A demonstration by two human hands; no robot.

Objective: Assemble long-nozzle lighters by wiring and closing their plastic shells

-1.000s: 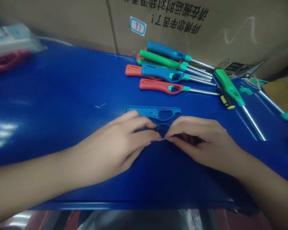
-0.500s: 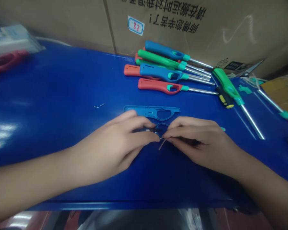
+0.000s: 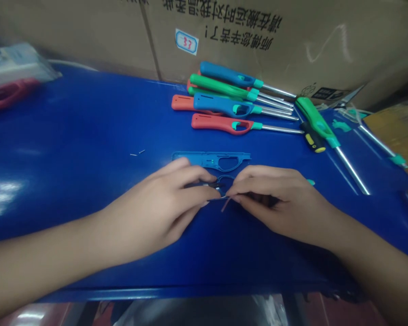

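Observation:
My left hand point(image 3: 163, 199) closes on a blue lighter handle half point(image 3: 227, 177), mostly hidden under the fingers. A dark part with a small light piece point(image 3: 211, 184) shows between its thumb and index finger. With thumb and fingertips pressed together, my right hand point(image 3: 279, 194) pinches a thin wire point(image 3: 224, 204) at the edge of that handle half; its reddish end hangs below the fingertips. Just beyond both hands lies another blue handle half point(image 3: 193, 159), inner side up, with a trigger opening at its right.
Several assembled lighters point(image 3: 221, 123) in red, green and blue lie at the back, near a cardboard box point(image 3: 105, 40). A black-and-yellow screwdriver handle point(image 3: 314, 139) and a green lighter point(image 3: 318, 120) are at right. Two small screws point(image 3: 138, 153) lie left of centre.
The view has shifted slightly, so the table things appear a little further left. Near the left thumb, more of the handle half's lower edge shows. Both hands keep their grips.

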